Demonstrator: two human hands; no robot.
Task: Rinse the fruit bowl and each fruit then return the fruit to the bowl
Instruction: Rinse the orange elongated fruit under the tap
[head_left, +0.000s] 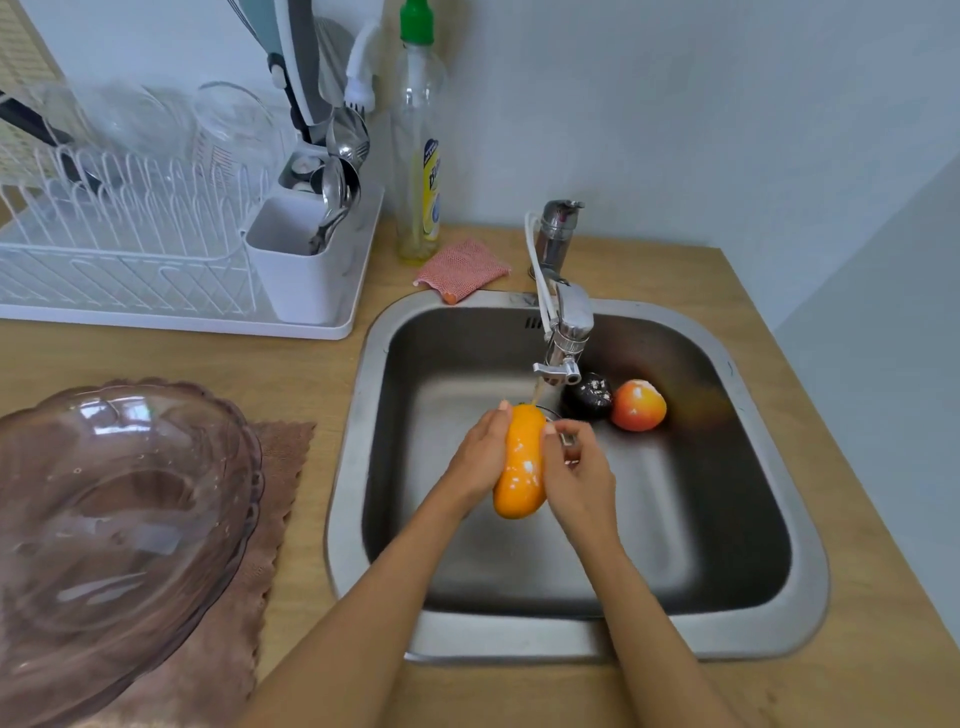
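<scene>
An orange-yellow mango (519, 467) is held over the steel sink (353, 467), its top end under the water running from the tap (563, 332). My left hand (480, 457) grips its left side and my right hand (579, 475) presses on its right side. A dark round fruit (587, 397) and a red-orange apple-like fruit (638, 405) lie together on the sink floor at the back, right of the tap. The clear tinted fruit bowl (119, 519) stands empty on a brown cloth (280, 467) on the counter to the left.
A white dish rack (156, 260) with glasses and a cutlery holder fills the back left of the wooden counter. A dish soap bottle (418, 156) and a pink scrub pad (462, 267) sit behind the sink. A wall closes the right side.
</scene>
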